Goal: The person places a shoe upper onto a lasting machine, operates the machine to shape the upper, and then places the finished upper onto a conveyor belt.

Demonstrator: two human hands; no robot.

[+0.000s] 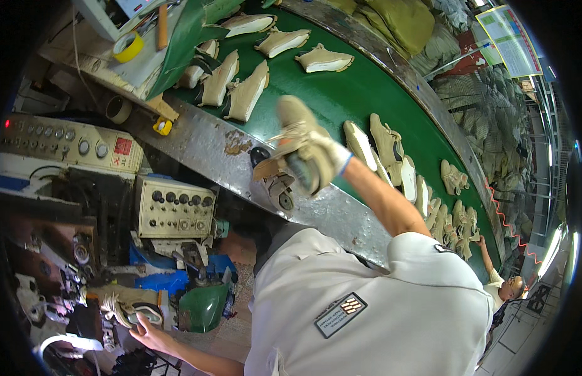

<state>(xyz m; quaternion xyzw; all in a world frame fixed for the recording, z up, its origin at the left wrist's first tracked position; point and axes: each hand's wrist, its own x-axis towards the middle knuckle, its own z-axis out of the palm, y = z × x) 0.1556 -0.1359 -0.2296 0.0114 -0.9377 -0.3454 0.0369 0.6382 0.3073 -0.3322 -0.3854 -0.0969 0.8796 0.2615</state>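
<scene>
Over the metal edge of the conveyor, my right hand point(331, 155), in a pale glove, is closed around a beige lace-up shoe point(297, 122) with a dark collar. Just below that shoe, another tan shoe-like piece point(279, 191) rests on the metal edge, partly covered. At lower left, my left hand point(152, 333) is bare and grips the collar end of a second beige laced shoe point(125, 311). That shoe sits in the machine point(78, 250), its toe end hidden among the parts.
Beige shoes lie along the green conveyor belt point(341, 88), several tipped on their sides. A control box point(176, 207) with knobs stands between machine and belt. Yellow tape point(128, 47) lies on the bench at upper left. Another person point(501, 288) reaches toward shoes at far right.
</scene>
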